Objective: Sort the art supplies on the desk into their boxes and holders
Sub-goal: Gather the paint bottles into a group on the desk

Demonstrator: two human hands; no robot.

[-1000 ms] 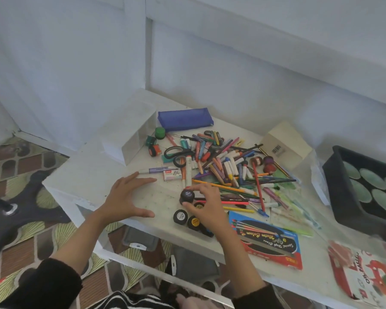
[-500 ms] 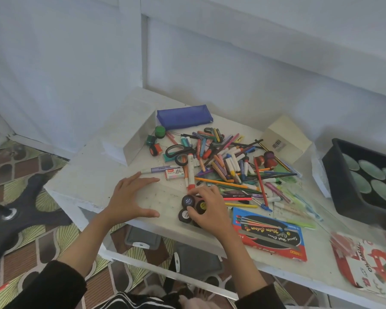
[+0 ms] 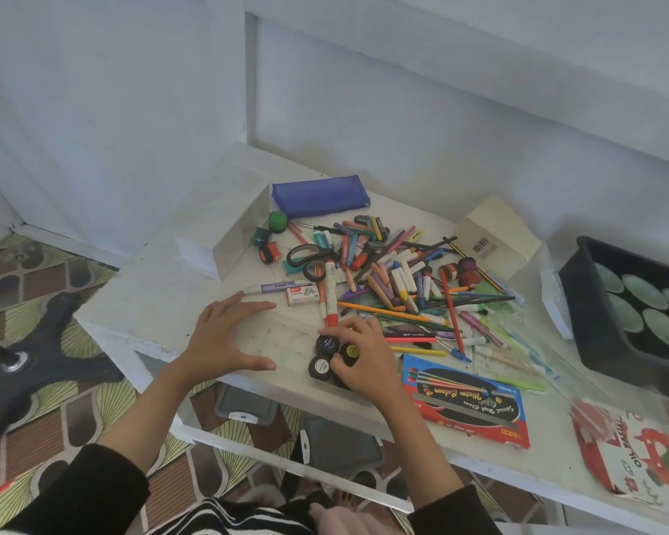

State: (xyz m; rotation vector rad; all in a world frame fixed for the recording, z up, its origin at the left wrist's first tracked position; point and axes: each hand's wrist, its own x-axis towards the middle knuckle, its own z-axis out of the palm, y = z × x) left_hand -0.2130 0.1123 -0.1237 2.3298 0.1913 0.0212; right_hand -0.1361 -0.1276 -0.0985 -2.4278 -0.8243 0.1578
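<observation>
A heap of markers, pencils and pens point(image 3: 394, 279) covers the middle of the white desk point(image 3: 151, 299), with black scissors point(image 3: 306, 254) at its left side. Three small black paint pots point(image 3: 327, 355) stand near the front edge. My right hand point(image 3: 360, 357) curls over these pots, fingers around the yellow-labelled one. My left hand point(image 3: 225, 337) rests flat on the desk, fingers spread, just left of the pots. A blue pencil case point(image 3: 317, 195) lies at the back. A clear box point(image 3: 225, 233) stands at the back left.
A cream box point(image 3: 495, 237) sits at the back right. A red and blue water colour box point(image 3: 464, 399) lies at the front. A black tray point(image 3: 595, 322) of green discs is on the right. An oil pastel pack point(image 3: 634, 457) lies front right. A staples box point(image 3: 302, 296) sits near my left hand.
My right hand brought a pot down beside the other pots and now curls over the group. My left hand stays flat. The camera view shifted slightly.
</observation>
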